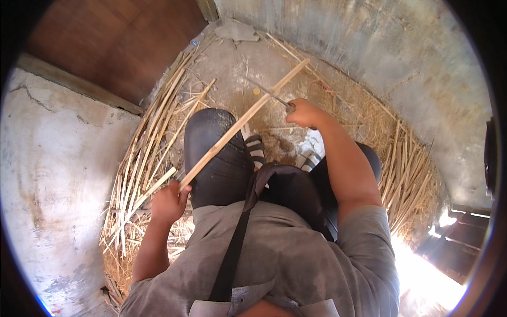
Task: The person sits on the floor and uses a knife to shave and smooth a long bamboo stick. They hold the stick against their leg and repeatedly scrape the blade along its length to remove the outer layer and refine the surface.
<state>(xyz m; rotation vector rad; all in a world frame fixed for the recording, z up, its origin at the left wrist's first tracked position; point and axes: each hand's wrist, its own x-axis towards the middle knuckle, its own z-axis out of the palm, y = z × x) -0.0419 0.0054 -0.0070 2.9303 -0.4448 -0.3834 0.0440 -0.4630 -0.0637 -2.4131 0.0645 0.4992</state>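
My left hand (169, 203) is closed round the near end of a long pale bamboo strip (227, 138). The strip slants away over my left knee, its far end up to the right. In my right hand (305, 113) is the handle of a knife (260, 86), held closed-fisted. Its thin blade points up and left and crosses the strip toward the far end. Whether the edge touches the strip, I cannot tell. Beside my left hand, a shorter split piece (158, 182) sticks out; whether the fingers also hold it is unclear.
Long split strips (145, 142) lie heaped along the left wall (63, 153). Another heap of strips (409, 182) and fine shavings (364, 108) runs along the right wall (364, 47). A brown panel (116, 42) stands at the upper left. My knees and sandalled feet are between the heaps.
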